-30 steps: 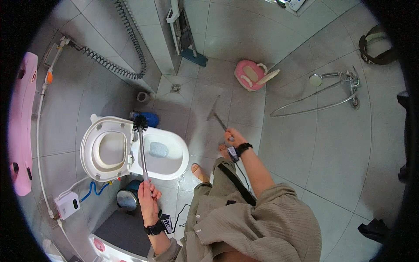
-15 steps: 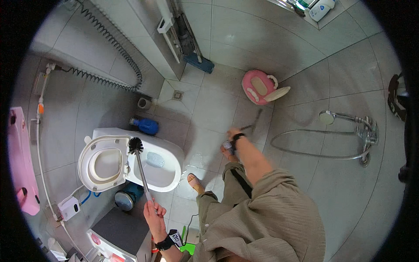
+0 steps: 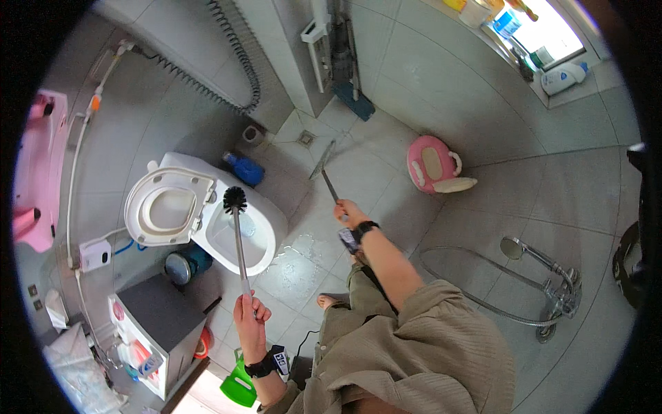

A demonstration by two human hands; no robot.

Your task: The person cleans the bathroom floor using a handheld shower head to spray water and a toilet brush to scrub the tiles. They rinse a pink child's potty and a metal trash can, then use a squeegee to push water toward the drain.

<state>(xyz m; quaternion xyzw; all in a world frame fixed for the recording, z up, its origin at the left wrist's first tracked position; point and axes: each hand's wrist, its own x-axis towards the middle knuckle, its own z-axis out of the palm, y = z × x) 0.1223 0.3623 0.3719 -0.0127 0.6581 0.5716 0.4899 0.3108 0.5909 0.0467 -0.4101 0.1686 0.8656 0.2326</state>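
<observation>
My left hand (image 3: 250,319) is closed around the long grey handle of a toilet brush (image 3: 241,241). Its round black bristle head is up in the air, and in the picture it overlaps the back of the bowl. Below and beyond it stands the white toilet (image 3: 265,257) with lid and seat raised. My right hand (image 3: 352,212) grips the handle of what looks like a squeegee (image 3: 330,186), whose long narrow blade points toward the floor drain (image 3: 306,138). Whether the blade touches the tiles I cannot tell. Both wrists wear dark bands.
Water wets the tiles (image 3: 296,259) beside the toilet. A blue bottle (image 3: 244,168) lies behind it; a teal bin (image 3: 187,263) stands on its near side. A pink child's seat (image 3: 431,164) rests by the far wall, near a flat mop (image 3: 354,101). The shower hose (image 3: 483,303) hangs at right.
The squeegee has swung left and away from me, from near the pink seat toward the drain, with my right hand. My left hand still holds the brush. The whole view has shifted.
</observation>
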